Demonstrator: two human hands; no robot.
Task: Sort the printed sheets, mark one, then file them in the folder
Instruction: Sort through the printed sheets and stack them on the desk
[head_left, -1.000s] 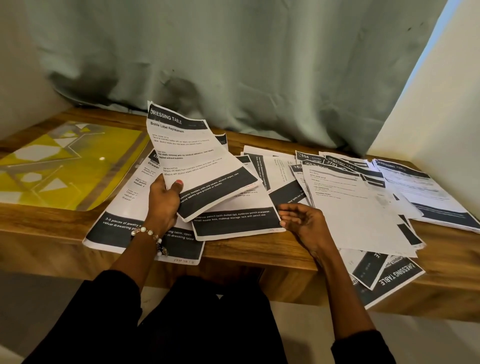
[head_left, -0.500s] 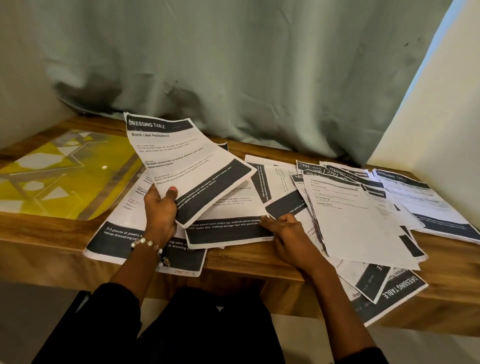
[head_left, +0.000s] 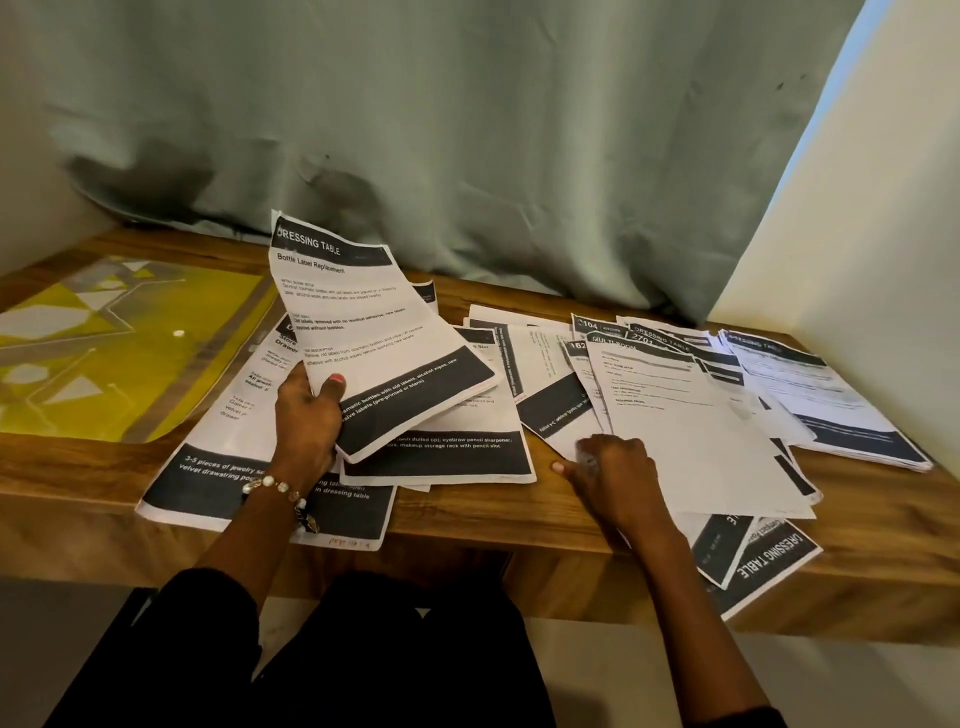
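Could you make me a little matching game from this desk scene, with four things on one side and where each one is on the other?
Things:
1. Bottle Label Replacement sheet
2. yellow folder
3. right hand
4. neat stack of sheets

Places:
A. flat on the desk at far left
B. raised off the desk, held by the left hand
C. at the desk's far right end, by the wall
D. at the near corner of the fanned sheets in the middle

Pairs: 1-B, 2-A, 3-D, 4-C
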